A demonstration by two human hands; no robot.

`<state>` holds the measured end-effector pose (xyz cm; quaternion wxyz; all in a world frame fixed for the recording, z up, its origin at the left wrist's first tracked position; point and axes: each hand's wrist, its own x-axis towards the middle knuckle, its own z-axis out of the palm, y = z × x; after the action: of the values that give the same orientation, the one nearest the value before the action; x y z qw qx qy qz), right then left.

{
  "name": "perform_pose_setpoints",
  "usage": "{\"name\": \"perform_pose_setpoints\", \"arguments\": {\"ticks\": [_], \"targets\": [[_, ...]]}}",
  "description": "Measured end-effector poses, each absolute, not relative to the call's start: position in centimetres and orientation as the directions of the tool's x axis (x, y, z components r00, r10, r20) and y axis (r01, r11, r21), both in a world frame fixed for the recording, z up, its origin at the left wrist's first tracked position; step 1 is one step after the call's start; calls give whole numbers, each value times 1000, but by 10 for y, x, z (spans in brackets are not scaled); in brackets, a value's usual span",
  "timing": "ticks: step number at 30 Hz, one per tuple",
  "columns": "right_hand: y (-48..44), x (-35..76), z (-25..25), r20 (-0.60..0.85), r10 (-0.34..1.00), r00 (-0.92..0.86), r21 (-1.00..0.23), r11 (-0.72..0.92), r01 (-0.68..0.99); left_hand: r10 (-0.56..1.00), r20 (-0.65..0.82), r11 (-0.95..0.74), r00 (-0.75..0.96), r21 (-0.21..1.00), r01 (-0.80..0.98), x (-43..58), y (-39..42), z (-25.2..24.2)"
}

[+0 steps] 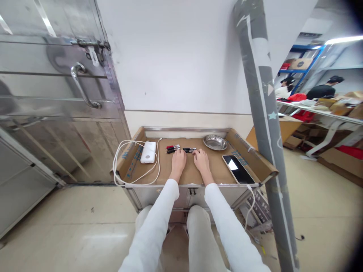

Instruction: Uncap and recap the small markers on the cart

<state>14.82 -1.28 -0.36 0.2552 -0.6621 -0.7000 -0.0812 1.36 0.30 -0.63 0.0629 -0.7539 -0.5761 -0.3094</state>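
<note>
My left hand [178,161] lies flat on the cardboard-covered table [195,174], fingers stretched toward a red-capped pen [172,147] and a black pen [171,151] just beyond its fingertips. My right hand [201,160] also rests flat, its fingertips touching or nearly touching another black pen [189,150]. Both hands hold nothing. White sleeves cover both arms.
A white power bank [148,152] with a looped white cable [120,166] lies at the left. A metal dish [215,142] sits at the back right, a phone [238,169] at the right front. A grey pillar [265,124] stands right, a steel door [56,90] left. People work at a far table.
</note>
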Motion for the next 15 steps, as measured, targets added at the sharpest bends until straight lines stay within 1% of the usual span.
{"name": "perform_pose_setpoints", "arguments": {"ticks": [3, 6, 8, 10, 13, 15], "targets": [[-13, 148, -2, 481, 877, -19, -253, 159, 954, 821, 567, -261, 63, 275, 925, 12, -1, -3], [-15, 147, -1, 506, 852, -135, -297, 319, 900, 814, 576, -136, -80, 323, 937, 10, -6, -1], [-15, 147, 0, 495, 842, -215, -314, 404, 859, 816, 558, -64, -154, 351, 934, 9, -9, -1], [-15, 146, 0, 467, 851, -241, -315, 415, 854, 828, 530, -25, -182, 359, 933, 8, -11, -4], [-15, 145, 0, 437, 871, -224, -285, 371, 884, 829, 521, -8, -201, 371, 929, 8, -12, -7], [-15, 145, 0, 433, 877, -208, -258, 342, 904, 816, 526, 7, -240, 406, 914, 7, -12, -7]]}}
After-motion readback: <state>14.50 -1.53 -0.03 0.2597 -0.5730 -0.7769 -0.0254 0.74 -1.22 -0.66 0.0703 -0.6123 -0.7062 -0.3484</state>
